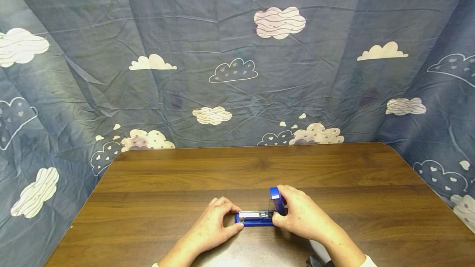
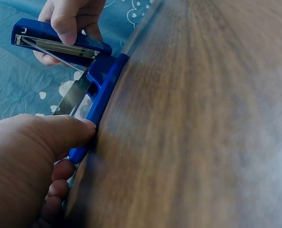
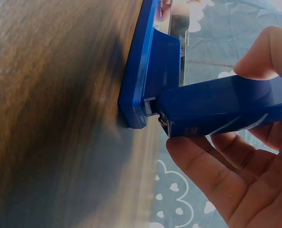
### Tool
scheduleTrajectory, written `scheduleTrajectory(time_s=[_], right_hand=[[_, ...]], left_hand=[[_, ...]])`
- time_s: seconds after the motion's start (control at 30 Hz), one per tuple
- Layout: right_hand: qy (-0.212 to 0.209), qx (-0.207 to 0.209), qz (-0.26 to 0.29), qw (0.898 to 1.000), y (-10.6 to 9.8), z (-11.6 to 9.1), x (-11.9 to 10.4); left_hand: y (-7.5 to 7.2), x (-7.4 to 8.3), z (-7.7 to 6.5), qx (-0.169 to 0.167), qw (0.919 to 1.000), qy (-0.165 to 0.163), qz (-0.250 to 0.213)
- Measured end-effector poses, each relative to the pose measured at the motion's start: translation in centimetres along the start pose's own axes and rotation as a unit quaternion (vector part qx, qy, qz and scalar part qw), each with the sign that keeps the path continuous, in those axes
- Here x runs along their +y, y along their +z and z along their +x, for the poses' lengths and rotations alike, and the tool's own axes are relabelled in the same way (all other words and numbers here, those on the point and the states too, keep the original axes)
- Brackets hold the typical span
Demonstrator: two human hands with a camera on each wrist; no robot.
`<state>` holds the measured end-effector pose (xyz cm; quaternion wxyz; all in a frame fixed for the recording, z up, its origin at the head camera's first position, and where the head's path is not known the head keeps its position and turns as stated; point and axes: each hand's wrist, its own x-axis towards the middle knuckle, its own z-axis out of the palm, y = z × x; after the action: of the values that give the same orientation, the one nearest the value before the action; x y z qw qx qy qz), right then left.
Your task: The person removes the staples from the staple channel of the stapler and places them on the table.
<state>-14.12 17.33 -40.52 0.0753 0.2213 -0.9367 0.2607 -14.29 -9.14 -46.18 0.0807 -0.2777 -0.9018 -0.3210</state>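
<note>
A blue stapler [image 1: 256, 222] lies on the wooden table with its top cover [image 3: 217, 104] swung up, roughly upright. Its metal staple channel [image 1: 252, 214] is exposed along the base. My left hand [image 1: 213, 226] pinches the front end of the base between thumb and fingers; in the left wrist view the thumb presses the blue base [image 2: 102, 95] near its tip. With my right hand [image 1: 304, 213] I grip the raised cover near the hinge end. A thin spring [image 3: 209, 62] stretches between cover and channel in the right wrist view. Whether staples lie in the channel cannot be made out.
The brown wooden table [image 1: 222, 172] extends around the stapler, with rounded far corners. Behind it hangs a blue-grey curtain [image 1: 193, 40] printed with clouds. A dark and grey object [image 1: 320, 254] shows partly under my right forearm at the near edge.
</note>
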Motion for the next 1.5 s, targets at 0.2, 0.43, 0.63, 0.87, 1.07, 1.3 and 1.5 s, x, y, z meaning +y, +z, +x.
scheduleTrajectory(time_s=[0.2, 0.43, 0.63, 0.87, 1.07, 1.3, 1.5], right_hand=[[-0.001, 0.000, 0.001, 1.000, -0.05, 0.02, -0.05], [0.008, -0.007, 0.002, 1.000, -0.09, 0.06, -0.07], [0.008, -0.005, 0.004, 1.000, -0.05, 0.02, -0.01], [0.006, -0.005, 0.005, 1.000, -0.06, 0.01, -0.03], [0.011, -0.008, -0.002, 1.000, -0.02, 0.00, -0.13], [0.011, -0.012, -0.011, 1.000, 0.27, 0.00, -0.21], [0.014, -0.018, -0.016, 1.000, 0.34, 0.02, -0.29]], left_hand=[[0.05, -0.02, 0.00, 0.001, 1.0000, 0.000, -0.001], [0.04, -0.03, -0.01, 0.000, 1.0000, 0.002, 0.000], [0.06, -0.01, 0.02, 0.000, 1.0000, 0.001, 0.002], [0.04, -0.02, 0.06, 0.000, 1.0000, 0.001, 0.003], [0.09, -0.08, 0.05, 0.000, 1.0000, 0.000, 0.001], [0.17, -0.14, 0.03, -0.004, 1.0000, -0.005, 0.001], [0.12, -0.10, 0.10, -0.001, 1.0000, -0.001, 0.005]])
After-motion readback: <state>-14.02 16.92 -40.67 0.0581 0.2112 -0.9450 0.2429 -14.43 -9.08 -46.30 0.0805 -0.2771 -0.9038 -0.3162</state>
